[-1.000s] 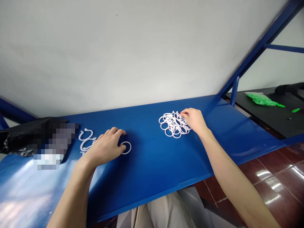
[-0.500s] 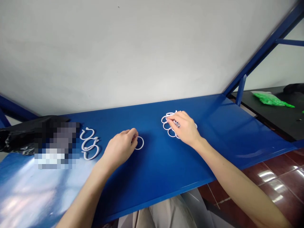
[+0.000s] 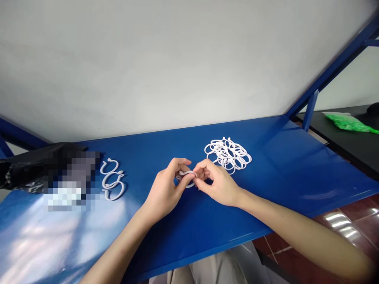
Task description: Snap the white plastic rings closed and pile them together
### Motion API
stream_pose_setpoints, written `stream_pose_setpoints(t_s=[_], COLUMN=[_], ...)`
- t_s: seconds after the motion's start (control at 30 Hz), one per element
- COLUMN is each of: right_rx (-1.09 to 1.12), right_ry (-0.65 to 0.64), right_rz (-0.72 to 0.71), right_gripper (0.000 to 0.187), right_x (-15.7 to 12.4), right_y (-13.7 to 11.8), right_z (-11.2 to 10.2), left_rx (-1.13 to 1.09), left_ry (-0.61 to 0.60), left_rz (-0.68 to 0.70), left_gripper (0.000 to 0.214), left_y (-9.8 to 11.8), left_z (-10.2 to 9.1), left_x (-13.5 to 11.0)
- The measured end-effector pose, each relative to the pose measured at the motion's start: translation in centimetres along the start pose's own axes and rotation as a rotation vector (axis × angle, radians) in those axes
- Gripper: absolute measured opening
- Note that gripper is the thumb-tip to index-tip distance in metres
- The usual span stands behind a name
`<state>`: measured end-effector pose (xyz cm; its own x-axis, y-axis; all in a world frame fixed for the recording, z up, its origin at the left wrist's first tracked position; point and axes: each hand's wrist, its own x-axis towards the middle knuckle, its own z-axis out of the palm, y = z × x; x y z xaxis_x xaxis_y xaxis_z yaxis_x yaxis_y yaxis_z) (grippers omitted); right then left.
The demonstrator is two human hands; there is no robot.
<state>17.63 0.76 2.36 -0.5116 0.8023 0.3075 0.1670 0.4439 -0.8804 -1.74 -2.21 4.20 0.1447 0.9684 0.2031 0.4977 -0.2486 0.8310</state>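
My left hand [image 3: 166, 189] and my right hand [image 3: 216, 182] meet at the middle of the blue table [image 3: 284, 169]. Both pinch the same white plastic ring [image 3: 186, 176], held just above the tabletop between thumbs and fingertips. A heap of several white rings [image 3: 227, 154] lies just behind my right hand. A few opened white rings [image 3: 112, 179] lie to the left of my left hand.
A black bag [image 3: 20, 167] sits at the table's left end beside a blurred patch. A white wall rises behind the table. A blue frame post [image 3: 310, 104] stands at the right, with a black table and green plastic [image 3: 348, 122] beyond it. Red floor tiles show below.
My left hand slid a ring rightwards from the left pile and lifted it. My right hand left the heap and came left to grip the same ring.
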Motion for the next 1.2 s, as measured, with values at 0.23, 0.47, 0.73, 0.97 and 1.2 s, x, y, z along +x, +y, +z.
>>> stream_pose_setpoints(t_s=[0.23, 0.47, 0.73, 0.97, 1.2], right_rx=[-0.02, -0.064, -0.187, -0.269, -0.402], right_ry=[0.137, 0.124, 0.107, 0.036, -0.021], right_rz=[-0.089, -0.134, -0.261, -0.341, -0.379], right_gripper=[0.026, 0.02, 0.021, 0.023, 0.024], right_x=[0.2, 0.1, 0.2, -0.1, -0.1], right_y=[-0.2, 0.0, -0.1, 0.1, -0.2], right_z=[-0.3, -0.1, -0.4, -0.5, -0.6], left_rx=[-0.225, -0.164, -0.008, 0.208, 0.322], left_ry=[0.009, 0.127, 0.169, 0.169, 0.146], left_rz=[-0.139, -0.107, -0.051, 0.232, 0.433], left_gripper=[0.032, 0.029, 0.03, 0.028, 0.032], left_y=[-0.1, -0.5, -0.5, -1.1, -1.5], left_z=[-0.2, 0.6, 0.8, 0.4, -0.1], left_x=[0.4, 0.2, -0.3, -0.3, -0.2])
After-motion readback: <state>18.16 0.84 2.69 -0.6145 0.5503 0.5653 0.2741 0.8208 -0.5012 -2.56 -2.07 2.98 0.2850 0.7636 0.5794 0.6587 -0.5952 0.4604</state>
